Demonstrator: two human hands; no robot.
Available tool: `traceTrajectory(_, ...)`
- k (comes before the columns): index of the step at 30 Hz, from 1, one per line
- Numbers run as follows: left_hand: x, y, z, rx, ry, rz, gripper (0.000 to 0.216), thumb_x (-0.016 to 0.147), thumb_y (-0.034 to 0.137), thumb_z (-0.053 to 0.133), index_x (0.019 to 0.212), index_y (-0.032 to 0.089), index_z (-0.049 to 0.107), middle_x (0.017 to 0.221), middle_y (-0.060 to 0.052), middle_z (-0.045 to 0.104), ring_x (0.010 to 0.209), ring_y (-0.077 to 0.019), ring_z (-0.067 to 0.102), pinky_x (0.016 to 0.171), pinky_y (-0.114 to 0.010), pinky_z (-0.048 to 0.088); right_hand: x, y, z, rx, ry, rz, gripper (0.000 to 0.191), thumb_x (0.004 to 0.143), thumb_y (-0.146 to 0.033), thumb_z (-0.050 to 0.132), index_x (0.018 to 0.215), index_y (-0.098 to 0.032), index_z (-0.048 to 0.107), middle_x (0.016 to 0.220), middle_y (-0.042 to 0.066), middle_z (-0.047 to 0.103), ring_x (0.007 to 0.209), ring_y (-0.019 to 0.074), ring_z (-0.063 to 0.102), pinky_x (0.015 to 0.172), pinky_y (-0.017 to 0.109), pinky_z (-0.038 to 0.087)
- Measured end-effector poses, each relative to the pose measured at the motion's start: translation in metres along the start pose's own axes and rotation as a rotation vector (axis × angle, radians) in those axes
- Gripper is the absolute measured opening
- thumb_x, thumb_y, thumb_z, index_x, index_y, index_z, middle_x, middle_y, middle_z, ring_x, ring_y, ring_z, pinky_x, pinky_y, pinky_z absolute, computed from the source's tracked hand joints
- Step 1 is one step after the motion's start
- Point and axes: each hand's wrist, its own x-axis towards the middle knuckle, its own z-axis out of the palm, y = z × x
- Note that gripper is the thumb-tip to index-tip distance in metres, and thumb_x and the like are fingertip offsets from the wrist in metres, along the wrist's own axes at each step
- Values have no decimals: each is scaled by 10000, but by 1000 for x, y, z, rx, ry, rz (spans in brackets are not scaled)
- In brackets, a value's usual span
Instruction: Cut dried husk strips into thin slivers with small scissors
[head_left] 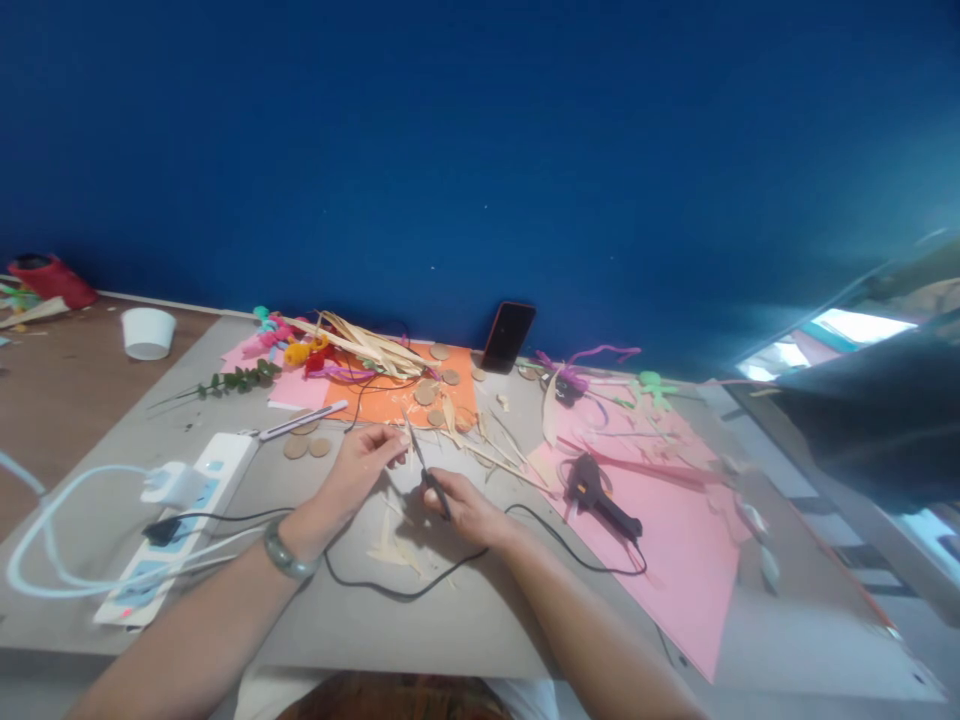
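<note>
My right hand [466,507] is closed around the handles of dark scissors [417,452], whose blades point up and away from me. Close to the blades, my left hand [371,458] pinches a small pale piece, perhaps a bit of dried husk, mostly hidden by the fingertips. On the grey board under my hands lie pale husk scraps [394,548]. Just beyond them, thin husk strips [491,455] and several round wooden discs [425,392] lie on and around an orange sheet [367,405].
A black glue gun [604,497] rests on pink paper [686,560] at right; its cord loops below my hands. At left are a power strip [214,480] with cables, a utility knife [304,420] and a white cup [148,333]. A phone [508,337] leans against the blue wall [480,150].
</note>
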Motion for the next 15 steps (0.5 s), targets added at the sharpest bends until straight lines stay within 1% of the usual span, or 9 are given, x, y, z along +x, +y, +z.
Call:
traceTrajectory(6, 1, 0, -1, 19, 7, -4, 202, 753, 303, 645, 626, 154, 596, 561, 14, 556, 552, -98, 474, 572, -222, 369, 0, -1, 0, -2, 5, 18, 373, 820, -494, 504, 656, -172, 413, 622, -43, 391, 597, 94, 349, 555, 228, 300)
traceTrajectory(15, 0, 3, 0, 10, 19, -19, 192, 720, 308, 662, 616, 156, 607, 549, 15, 557, 541, -100, 472, 557, -222, 365, -2, -6, -3, 14, -23, -20, 489, 783, -645, 473, 670, -170, 432, 635, -31, 399, 615, 113, 368, 574, 241, 312)
